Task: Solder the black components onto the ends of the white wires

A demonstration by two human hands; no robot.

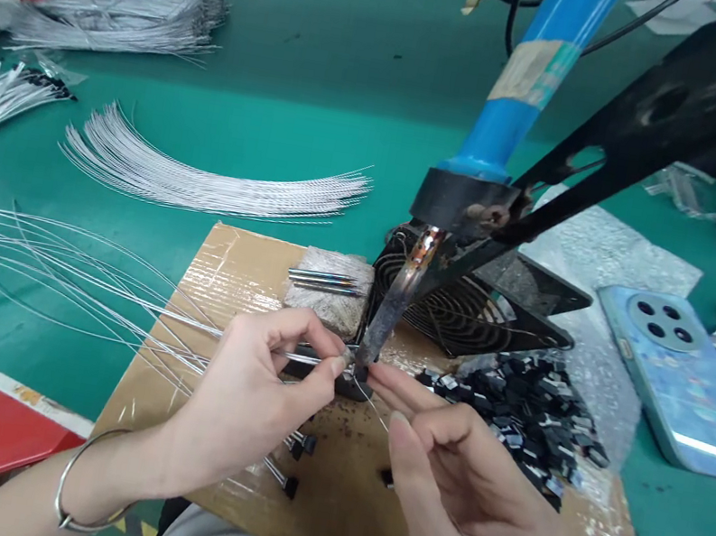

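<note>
White wires, long axis crosswise, pinched in left hand just left of tip of soldering iron; solder wire slanting from that tip down-right into curled fingers of right hand, with neither hand clearly nearer.

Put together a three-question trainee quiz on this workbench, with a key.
1. Fill in: the metal bracelet is on the person's ____ wrist.
2. True or false: in this view, the phone lies to the right of the black fan.
3. What does the right hand hold? A) a screwdriver; B) a thin wire; C) a pair of scissors.
Key: 1. left; 2. true; 3. B.
</note>
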